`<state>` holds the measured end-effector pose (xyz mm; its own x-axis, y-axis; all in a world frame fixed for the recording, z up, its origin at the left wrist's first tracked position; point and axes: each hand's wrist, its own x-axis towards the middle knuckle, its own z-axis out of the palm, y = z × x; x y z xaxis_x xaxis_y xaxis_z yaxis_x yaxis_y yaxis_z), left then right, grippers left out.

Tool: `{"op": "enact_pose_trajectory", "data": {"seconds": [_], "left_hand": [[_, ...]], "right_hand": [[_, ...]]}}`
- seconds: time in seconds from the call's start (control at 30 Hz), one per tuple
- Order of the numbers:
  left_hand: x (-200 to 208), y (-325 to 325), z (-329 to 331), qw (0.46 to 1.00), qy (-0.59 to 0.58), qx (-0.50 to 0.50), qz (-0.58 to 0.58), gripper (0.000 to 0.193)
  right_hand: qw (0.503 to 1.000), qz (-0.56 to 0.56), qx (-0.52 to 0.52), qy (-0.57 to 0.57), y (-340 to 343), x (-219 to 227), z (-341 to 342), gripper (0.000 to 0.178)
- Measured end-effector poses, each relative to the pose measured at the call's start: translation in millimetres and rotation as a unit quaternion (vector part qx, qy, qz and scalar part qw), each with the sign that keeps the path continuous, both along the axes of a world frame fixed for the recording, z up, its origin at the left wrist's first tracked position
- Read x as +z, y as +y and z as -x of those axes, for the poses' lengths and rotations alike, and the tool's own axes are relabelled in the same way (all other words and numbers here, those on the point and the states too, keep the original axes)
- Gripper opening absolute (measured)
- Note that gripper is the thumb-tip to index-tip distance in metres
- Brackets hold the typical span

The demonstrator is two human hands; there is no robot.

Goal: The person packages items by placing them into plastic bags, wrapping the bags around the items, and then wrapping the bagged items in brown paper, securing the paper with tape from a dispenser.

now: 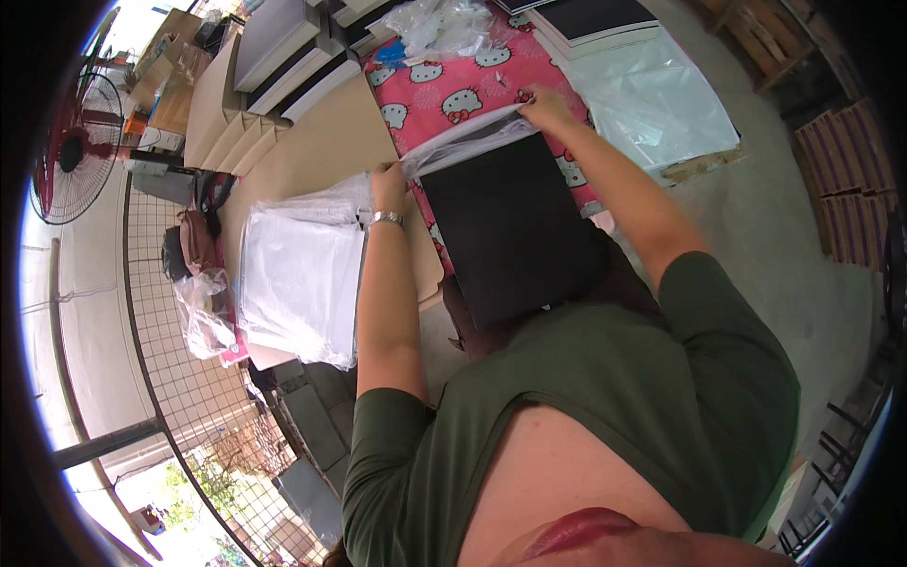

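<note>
A large flat black panel (505, 227) lies in front of me, its near end close to my body. Along its far edge runs a band of clear plastic film (463, 140), which looks like the mouth of a bag; how far it covers the panel I cannot tell. My left hand (388, 181), with a metal watch at the wrist, pinches the film's left end. At the right end, farther out, my right hand (545, 109) grips it with closed fingers. Beside my left forearm rests a stack of clear plastic bags (302, 279).
Beneath is a table with a pink patterned cover (435, 104) and brown cardboard (331, 142). Black-and-white boxes (283, 66) are stacked at far left. Crumpled plastic (444, 28) lies at the back. More plastic sheets (652, 104) lie at right. A fan (74, 149) stands far left.
</note>
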<state>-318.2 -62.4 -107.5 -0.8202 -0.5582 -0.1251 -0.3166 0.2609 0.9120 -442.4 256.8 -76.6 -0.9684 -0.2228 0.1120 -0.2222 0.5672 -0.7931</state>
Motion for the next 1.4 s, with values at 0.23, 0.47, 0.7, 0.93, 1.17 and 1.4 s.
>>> {"op": "enact_pose_trajectory", "data": {"seconds": [0.23,0.47,0.7,0.93,1.17,1.4], "left_hand": [[-42,-11,39,0.879,-0.123,-0.150,0.436,0.033],[87,68,30,0.998,-0.049,0.036,0.031,0.029],[220,26,-24,0.992,0.046,0.027,0.113,0.032],[297,39,-133,0.936,0.120,-0.173,-0.281,0.025],[250,74,-200,0.832,0.172,-0.206,-0.485,0.050],[193,86,-234,0.820,0.125,-0.203,-0.520,0.051]], "right_hand": [[0.941,-0.331,0.033,0.064,-37,2,-6,0.025],[0.947,-0.291,0.016,0.132,5,45,6,0.021],[0.929,-0.233,0.122,0.262,26,209,-10,0.020],[0.871,0.295,0.286,-0.268,104,296,-100,0.020],[0.750,0.490,0.286,-0.339,156,240,-177,0.019],[0.724,0.485,0.256,-0.419,175,198,-200,0.020]]}}
